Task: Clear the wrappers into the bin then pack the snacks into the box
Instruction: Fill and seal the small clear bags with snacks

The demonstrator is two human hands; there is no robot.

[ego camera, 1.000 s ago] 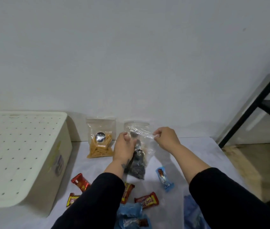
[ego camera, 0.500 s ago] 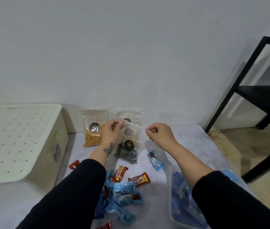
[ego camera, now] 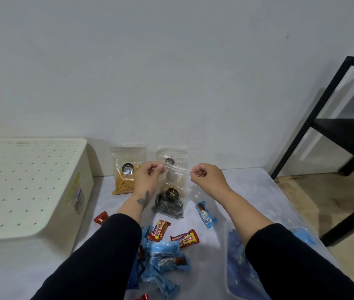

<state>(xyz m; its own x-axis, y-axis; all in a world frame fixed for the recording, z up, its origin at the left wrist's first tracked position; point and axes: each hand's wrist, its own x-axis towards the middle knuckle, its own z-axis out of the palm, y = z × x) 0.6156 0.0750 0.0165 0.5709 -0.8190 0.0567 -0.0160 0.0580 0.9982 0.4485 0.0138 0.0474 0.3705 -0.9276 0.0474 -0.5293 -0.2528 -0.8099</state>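
My left hand (ego camera: pixel 148 177) and my right hand (ego camera: pixel 206 178) each pinch one end of the top edge of a clear zip bag of dark swirl cookies (ego camera: pixel 170 199), held upright above the white table (ego camera: pixel 247 191). A second clear bag with yellow stick snacks (ego camera: pixel 126 174) leans on the wall to its left. Red snack bars (ego camera: pixel 185 237) and blue wrapped snacks (ego camera: pixel 206 215) lie scattered in front. A clear plastic box (ego camera: pixel 235 269) with blue packets sits at the lower right, partly hidden by my right sleeve.
A cream perforated lidded container (ego camera: pixel 26 187) fills the left side of the table. A black metal shelf frame (ego camera: pixel 332 126) stands at the right, on a wooden floor. The wall runs close behind the bags.
My hands moved apart along the cookie bag's top edge, with the left hand rising from the bag's side to the top. The view shifted, showing more snacks and the clear box.
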